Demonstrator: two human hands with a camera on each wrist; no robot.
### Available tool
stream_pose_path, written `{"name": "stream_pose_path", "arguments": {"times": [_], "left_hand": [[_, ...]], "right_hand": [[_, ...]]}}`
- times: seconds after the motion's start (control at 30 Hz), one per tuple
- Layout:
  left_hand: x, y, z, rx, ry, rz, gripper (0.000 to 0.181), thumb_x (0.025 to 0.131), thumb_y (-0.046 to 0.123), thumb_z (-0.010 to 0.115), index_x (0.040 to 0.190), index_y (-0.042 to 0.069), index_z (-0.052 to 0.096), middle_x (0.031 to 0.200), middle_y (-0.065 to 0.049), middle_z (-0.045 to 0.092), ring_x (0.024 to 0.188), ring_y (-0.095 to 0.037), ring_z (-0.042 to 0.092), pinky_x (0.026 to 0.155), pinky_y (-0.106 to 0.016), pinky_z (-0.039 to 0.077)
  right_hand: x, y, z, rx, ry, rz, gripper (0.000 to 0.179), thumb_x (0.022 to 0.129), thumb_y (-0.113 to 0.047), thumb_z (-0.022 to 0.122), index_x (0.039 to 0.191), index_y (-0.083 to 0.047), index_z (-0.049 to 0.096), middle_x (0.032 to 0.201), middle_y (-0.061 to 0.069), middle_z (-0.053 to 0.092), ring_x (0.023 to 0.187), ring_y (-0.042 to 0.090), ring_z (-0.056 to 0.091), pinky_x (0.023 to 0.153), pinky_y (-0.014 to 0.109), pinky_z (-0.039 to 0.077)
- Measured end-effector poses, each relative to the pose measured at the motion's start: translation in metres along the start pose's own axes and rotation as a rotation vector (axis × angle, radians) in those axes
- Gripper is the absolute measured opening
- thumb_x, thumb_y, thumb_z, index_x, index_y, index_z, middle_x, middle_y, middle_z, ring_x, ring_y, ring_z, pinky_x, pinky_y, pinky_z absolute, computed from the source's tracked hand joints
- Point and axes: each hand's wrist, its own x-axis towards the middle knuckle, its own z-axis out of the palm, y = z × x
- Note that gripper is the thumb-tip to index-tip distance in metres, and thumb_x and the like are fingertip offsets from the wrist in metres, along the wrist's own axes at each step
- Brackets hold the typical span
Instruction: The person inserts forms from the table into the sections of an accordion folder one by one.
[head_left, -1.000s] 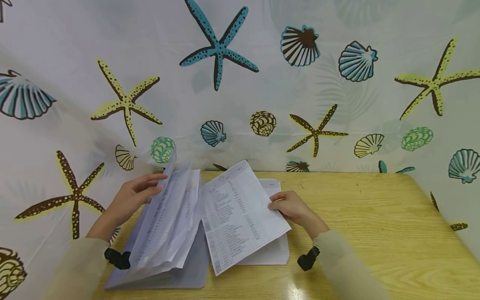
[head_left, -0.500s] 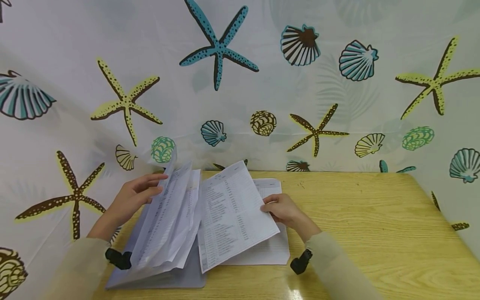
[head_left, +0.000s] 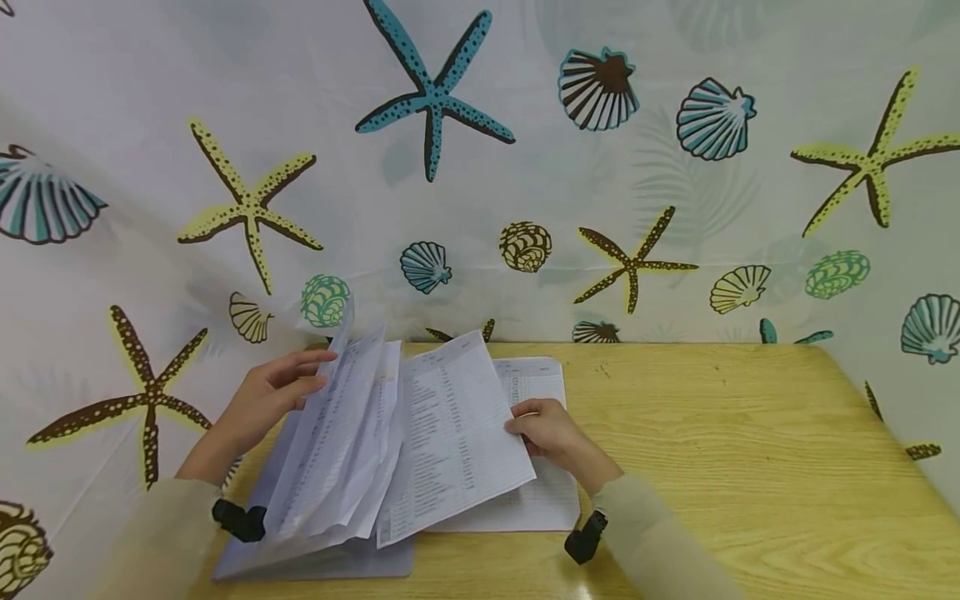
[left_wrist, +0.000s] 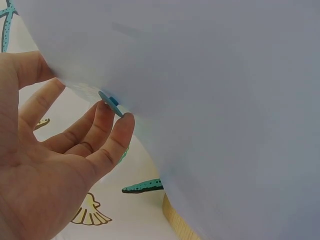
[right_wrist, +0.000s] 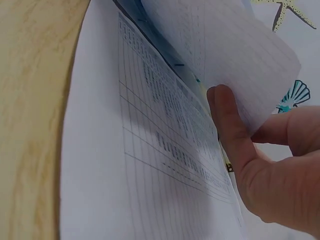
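Note:
My left hand (head_left: 262, 400) pinches the raised cover of a pale translucent plastic folder (head_left: 352, 562) at its upper edge. In the left wrist view a blue snap button (left_wrist: 111, 103) sits at the fingertips, with the thumb partly hidden by the cover. Several printed sheets (head_left: 345, 454) stand tilted inside the folder. My right hand (head_left: 551, 433) pinches the right edge of a printed sheet (head_left: 450, 442), thumb on top. That sheet is lifted and tilted, its left side close against the folder's papers. The right wrist view shows its underside (right_wrist: 235, 50) bending over the fingers.
Under the held sheet, more printed paper (head_left: 551, 500) lies flat on the wooden table (head_left: 712, 467), right of the folder. A white cloth (head_left: 480, 192) with starfish and shell prints hangs behind and along the sides. Each wrist bears a small black camera (head_left: 585, 536).
My right hand has moved left and slightly down with the sheet, bringing it nearer the folder and baring more of the paper beneath. The left hand keeps the cover raised in place.

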Motion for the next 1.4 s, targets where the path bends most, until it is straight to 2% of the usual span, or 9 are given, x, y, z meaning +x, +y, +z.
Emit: {"name": "stream_pose_path", "arguments": {"times": [0.3,0.47,0.6,0.7,0.87,1.03,1.4], "left_hand": [[-0.001,0.002,0.0,0.01,0.004,0.001,0.047,0.108,0.028,0.061,0.151,0.011,0.056,0.152,-0.02,0.056,0.113,0.009,0.054,0.084,-0.022,0.056],[-0.002,0.004,0.0,0.016,0.0,-0.001,0.047,0.108,0.031,0.061,0.151,0.013,0.057,0.153,-0.018,0.056,0.113,0.009,0.054,0.085,-0.023,0.056],[-0.002,0.003,-0.001,0.018,-0.001,0.002,0.047,0.108,0.032,0.06,0.151,0.013,0.057,0.153,-0.019,0.056,0.113,0.009,0.054,0.086,-0.023,0.056],[-0.002,0.003,-0.001,0.022,0.0,0.003,0.047,0.108,0.032,0.06,0.151,0.013,0.057,0.153,-0.019,0.057,0.113,0.008,0.054,0.086,-0.023,0.056],[-0.003,0.002,0.0,0.021,0.004,0.016,0.046,0.108,0.029,0.06,0.151,0.013,0.057,0.151,-0.02,0.058,0.113,0.007,0.055,0.085,-0.023,0.056],[-0.002,0.002,-0.001,0.017,0.003,0.018,0.046,0.108,0.029,0.06,0.15,0.013,0.057,0.151,-0.02,0.058,0.113,0.009,0.055,0.085,-0.023,0.056],[-0.001,0.001,-0.001,0.015,0.0,0.011,0.047,0.108,0.032,0.06,0.151,0.013,0.057,0.152,-0.02,0.057,0.112,0.009,0.055,0.085,-0.024,0.056]], "right_hand": [[-0.003,0.002,0.015,-0.018,-0.029,0.002,0.028,0.097,-0.003,0.065,0.123,0.008,0.063,0.104,0.015,0.073,0.081,0.015,0.069,0.068,0.03,0.059],[-0.007,0.002,0.019,-0.099,-0.06,0.006,0.042,0.103,-0.009,0.059,0.14,0.01,0.056,0.116,0.021,0.072,0.086,0.018,0.071,0.073,0.034,0.062],[-0.012,-0.001,0.019,-0.151,-0.069,0.017,0.046,0.107,-0.012,0.051,0.147,0.011,0.051,0.116,0.022,0.069,0.083,0.02,0.071,0.069,0.036,0.063],[-0.015,-0.004,0.018,-0.172,-0.075,0.022,0.044,0.108,-0.011,0.049,0.145,0.01,0.054,0.11,0.023,0.07,0.078,0.021,0.071,0.066,0.038,0.063],[-0.015,-0.005,0.017,-0.181,-0.081,0.02,0.039,0.106,-0.007,0.052,0.141,0.01,0.058,0.104,0.022,0.073,0.074,0.02,0.071,0.067,0.041,0.064],[-0.012,-0.003,0.02,-0.151,-0.087,0.009,0.038,0.103,-0.004,0.054,0.138,0.011,0.06,0.099,0.023,0.075,0.073,0.02,0.072,0.066,0.041,0.065],[-0.011,-0.002,0.031,-0.121,-0.093,-0.02,0.038,0.102,-0.004,0.055,0.136,0.013,0.059,0.101,0.022,0.076,0.074,0.021,0.073,0.066,0.039,0.064]]}}
